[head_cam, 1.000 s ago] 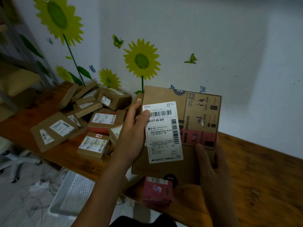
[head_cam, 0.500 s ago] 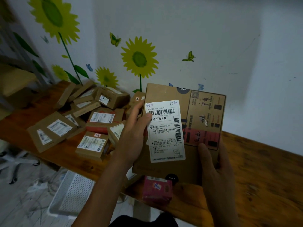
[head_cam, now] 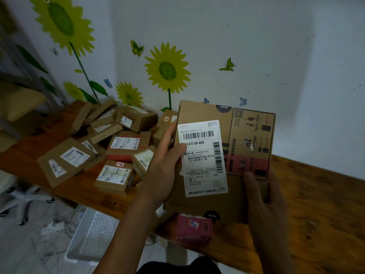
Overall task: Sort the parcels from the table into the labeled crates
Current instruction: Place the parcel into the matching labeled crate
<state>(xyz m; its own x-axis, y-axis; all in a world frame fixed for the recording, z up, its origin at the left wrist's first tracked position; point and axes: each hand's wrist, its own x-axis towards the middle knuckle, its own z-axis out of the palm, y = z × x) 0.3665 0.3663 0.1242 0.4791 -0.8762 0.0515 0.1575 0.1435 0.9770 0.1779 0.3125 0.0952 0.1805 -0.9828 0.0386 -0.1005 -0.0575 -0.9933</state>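
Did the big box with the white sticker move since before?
Barely. Both hands, left hand and right hand, hold the big box just right of the sunflower stem, as before.

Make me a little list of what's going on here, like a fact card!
held thing: big cardboard parcel, up off the table
left hand: grips its left edge, thumb on the white label
right hand: grips its lower right corner
table: wooden, pile of parcels at the left
below the parcel: pink box
floor: white perforated crate
wall: sunflower stickers
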